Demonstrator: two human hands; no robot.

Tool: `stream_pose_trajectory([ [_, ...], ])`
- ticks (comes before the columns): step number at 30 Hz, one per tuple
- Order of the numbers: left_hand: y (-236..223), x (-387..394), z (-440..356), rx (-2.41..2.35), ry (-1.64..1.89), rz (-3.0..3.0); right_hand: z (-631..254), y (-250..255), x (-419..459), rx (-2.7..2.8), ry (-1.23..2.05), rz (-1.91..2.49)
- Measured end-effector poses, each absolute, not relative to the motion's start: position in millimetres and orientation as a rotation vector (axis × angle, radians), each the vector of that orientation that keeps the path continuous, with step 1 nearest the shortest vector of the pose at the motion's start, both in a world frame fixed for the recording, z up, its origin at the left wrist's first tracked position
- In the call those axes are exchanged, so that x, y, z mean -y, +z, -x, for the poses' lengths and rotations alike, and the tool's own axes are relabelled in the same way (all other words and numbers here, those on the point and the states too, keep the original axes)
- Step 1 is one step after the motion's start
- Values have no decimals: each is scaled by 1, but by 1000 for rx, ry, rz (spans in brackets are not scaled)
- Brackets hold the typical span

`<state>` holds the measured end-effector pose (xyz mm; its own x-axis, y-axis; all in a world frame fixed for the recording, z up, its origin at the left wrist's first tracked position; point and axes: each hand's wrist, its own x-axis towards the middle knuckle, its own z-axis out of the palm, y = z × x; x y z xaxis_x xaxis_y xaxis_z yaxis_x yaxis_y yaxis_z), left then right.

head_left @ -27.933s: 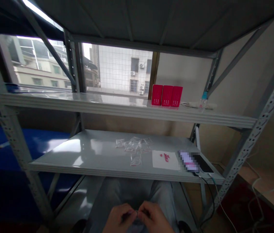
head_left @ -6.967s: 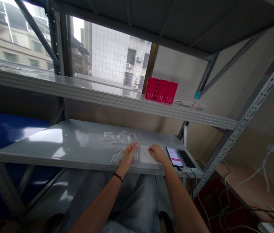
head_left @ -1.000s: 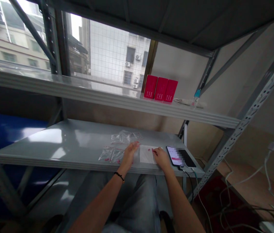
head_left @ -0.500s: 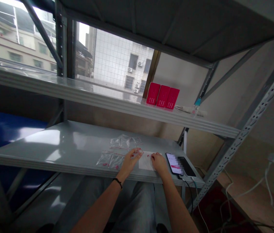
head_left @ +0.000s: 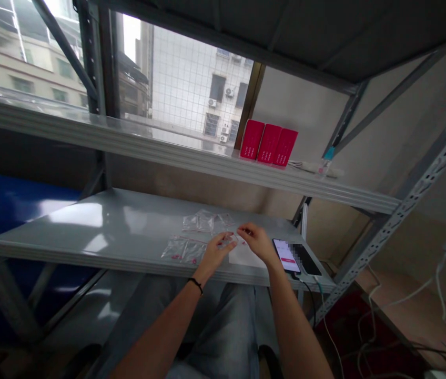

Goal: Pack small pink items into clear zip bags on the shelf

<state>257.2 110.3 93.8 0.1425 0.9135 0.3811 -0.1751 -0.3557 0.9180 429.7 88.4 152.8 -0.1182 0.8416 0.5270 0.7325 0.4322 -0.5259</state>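
Observation:
My left hand (head_left: 217, 252) reaches over the grey steel shelf (head_left: 89, 221), its fingertips pinching a small clear plastic bag (head_left: 229, 239). My right hand (head_left: 257, 243) is raised close beside that bag, fingers curled; I cannot tell whether they grip its edge. Below my right hand lies a white paper card (head_left: 246, 257). To the left, a flat clear bag holding small red pieces (head_left: 181, 251) rests on the shelf. Several more clear bags (head_left: 203, 222) lie bunched behind it. A phone (head_left: 286, 256) lies right of the card.
A dark flat device (head_left: 305, 259) sits against the phone, with cables (head_left: 310, 297) hanging over the shelf's front edge. The upper shelf (head_left: 168, 152) carries three red boxes (head_left: 269, 142) and a small teal-capped bottle (head_left: 326, 163). My denim-clad legs (head_left: 215, 326) are below the shelf, and steel uprights frame it.
My right hand has lifted off the white card and moved up toward my left hand. The small bag in my left hand has risen slightly. The view has shifted a little.

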Motion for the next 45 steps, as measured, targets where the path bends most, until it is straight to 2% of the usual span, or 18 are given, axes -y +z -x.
stream_pose_trajectory([
  [5,92,-111,-258,-747,1386,-1394,-440,156,-102,1950,57,1500],
  [14,90,-115,-258,-677,1367,-1292,-464,111,-122,2138,-13,1765],
  [29,84,-117,-258,-538,1424,-1203,-472,98,-131,2178,-60,1814],
  [45,85,-118,-259,-516,1449,-1190,-483,101,-132,2295,17,1654],
])
